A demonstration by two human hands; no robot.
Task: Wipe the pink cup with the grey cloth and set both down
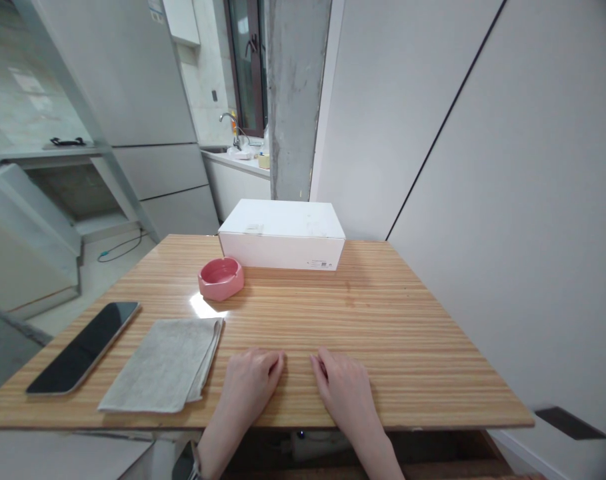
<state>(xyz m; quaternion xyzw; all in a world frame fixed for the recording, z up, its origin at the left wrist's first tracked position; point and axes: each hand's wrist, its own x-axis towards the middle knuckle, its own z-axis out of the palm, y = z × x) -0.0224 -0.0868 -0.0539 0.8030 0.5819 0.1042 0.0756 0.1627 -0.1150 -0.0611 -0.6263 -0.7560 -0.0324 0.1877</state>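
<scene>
Landmark: the wooden table (407, 333); all places are given relative to it.

Box (283, 241): white, closed, at the table's far edge, centred, long axis running left-right. It sits well apart from both hands, straight ahead of them.

Cloth (165, 363): grey, folded flat, near the table's front edge, left of centre. Long axis runs roughly front to back, leaning slightly right at the far end. Its right edge lies just beside the left hand (253, 387), apart from it, no contact visible.

Phone (85, 347): dark screen up, at the table's front-left corner, left of the cloth, long axis diagonal, far end pointing right. Well apart from both hands.

Dish (221, 277): pink, shallow, round-ish, just in front of the box's left end and nearly touching it; beyond the cloth's far right corner. A bright glare patch on the wood sits just in front of it.

Hands: both rest palm down on the table's front edge, centre, side by side with a small gap between. Left hand has fingers loosely curled, holding nothing. Right hand (345, 390) lies flatter, fingers extended forward, also holding nothing.

Key relation: the cloth lies to the left of the left hand, so the left hand is clearly nearer; the right hand would have to cross over the left. The dish sits forward-left of the left hand, with bare wood between. Nothing stands between the left hand and the cloth.
</scene>
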